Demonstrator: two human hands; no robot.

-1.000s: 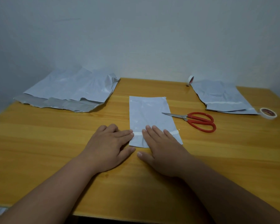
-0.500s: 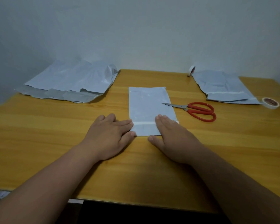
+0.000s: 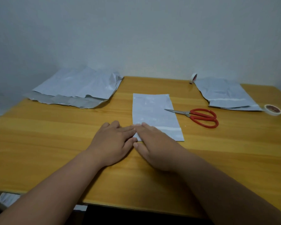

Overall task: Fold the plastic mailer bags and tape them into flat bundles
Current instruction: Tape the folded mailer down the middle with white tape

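the folded mailer bag [image 3: 154,114] lies flat in the middle of the wooden table [image 3: 55,143], long side running away from the person, a strip of white tape [image 3: 169,128] across its near end; it looks thin, light and slick, so it would likely slide on the wood and spring open unless pressed flat, and is best held down by its near corners or lifted by an edge. the left hand [image 3: 111,143] lies flat on the table just beside the bag's near left corner, fingers straight and close together, tips touching the edge. the right hand [image 3: 154,148] lies flat over that same near left corner, fingers straight and together, pressing the taped end down; the rest of the bag stretches beyond the fingertips
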